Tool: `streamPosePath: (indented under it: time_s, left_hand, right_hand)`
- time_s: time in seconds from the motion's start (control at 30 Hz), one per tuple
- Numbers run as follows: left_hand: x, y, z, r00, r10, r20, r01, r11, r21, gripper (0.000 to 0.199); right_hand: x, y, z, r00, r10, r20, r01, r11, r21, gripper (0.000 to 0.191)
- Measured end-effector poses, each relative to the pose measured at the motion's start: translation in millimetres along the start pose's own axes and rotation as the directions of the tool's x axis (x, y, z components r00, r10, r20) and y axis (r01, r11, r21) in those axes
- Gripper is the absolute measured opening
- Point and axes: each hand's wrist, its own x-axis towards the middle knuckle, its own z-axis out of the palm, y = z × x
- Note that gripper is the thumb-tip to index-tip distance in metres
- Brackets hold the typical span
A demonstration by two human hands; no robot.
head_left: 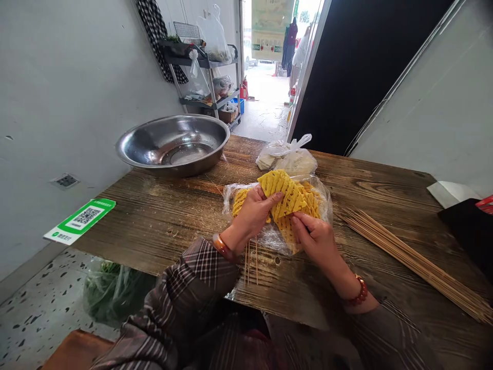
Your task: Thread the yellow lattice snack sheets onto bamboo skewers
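Observation:
A yellow sheet of food with rows of slits (283, 190) is raised over the table's middle. My left hand (252, 208) grips its left side, thumb on top. The fingers of my right hand (314, 234) pinch its lower right edge. Beneath and around the sheet lies a clear plastic bag (326, 198) with more yellow pieces (239, 199). A few thin wooden skewers (252, 262) stick out toward me below my left hand. A large bundle of skewers (408, 257) lies on the table to the right.
A steel basin (177, 146) sits at the table's (154, 221) back left, a green QR card (82, 221) at its left edge. Behind the yellow pieces is a tied bag of pale food (288, 156). At the right edge is a black item (468, 231). A shelf cart (208, 64) stands beyond.

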Motion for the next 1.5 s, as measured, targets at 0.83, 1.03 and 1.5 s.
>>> streamPosePath:
  time_s: [0.83,1.03,1.5]
  left_hand:
    - [-1,-4,0.3,1.000,-0.023,-0.012,0.023,1.000,0.006,0.039]
    - [0,0,2.3,0.999,-0.017,-0.033,0.016,1.000,-0.021,0.036]
    - [-2,-6,1.9,1.000,-0.007,-0.015,0.007,1.000,0.008,0.039]
  right_hand:
    - [4,-9,-5,0.992,0.092,0.091,-0.102,0.988,0.112,0.041]
    - [4,-7,-4,0.991,0.073,0.112,-0.084,0.992,0.095,0.038]
    - [4,-6,-3,0.980,0.161,0.116,-0.179,0.969,0.172,0.044]
